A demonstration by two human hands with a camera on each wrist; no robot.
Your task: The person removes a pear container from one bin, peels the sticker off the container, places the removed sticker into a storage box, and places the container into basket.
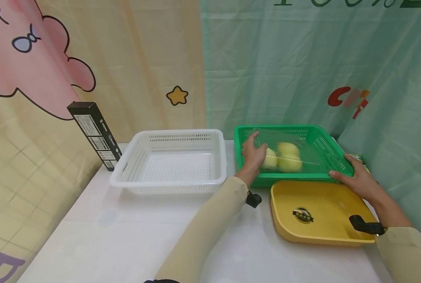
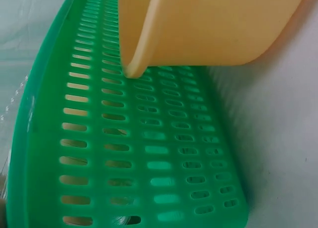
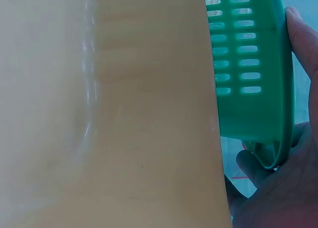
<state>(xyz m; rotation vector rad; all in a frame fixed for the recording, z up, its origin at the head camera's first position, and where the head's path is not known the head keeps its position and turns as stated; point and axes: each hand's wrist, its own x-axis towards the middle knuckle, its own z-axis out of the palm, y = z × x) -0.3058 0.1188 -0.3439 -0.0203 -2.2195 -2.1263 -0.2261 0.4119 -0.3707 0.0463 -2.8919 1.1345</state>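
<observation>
White table (image 1: 125, 236) is carrying, nearest, a yellow tray (image 1: 316, 212). Behind it, the right hand (image 1: 355, 179) is gripping the green basket (image 1: 323, 147) by its corner, while the left hand (image 1: 253, 155), fingers loosely curled, is reaching onto the bagged apples (image 1: 284, 157) inside. Closing on the bag likely comes next.

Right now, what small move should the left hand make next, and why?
Probably close the left hand around the clear bag of yellow fruit and lift it: the fingers already rest on it inside the green basket, whose corner the right hand steadies.
</observation>
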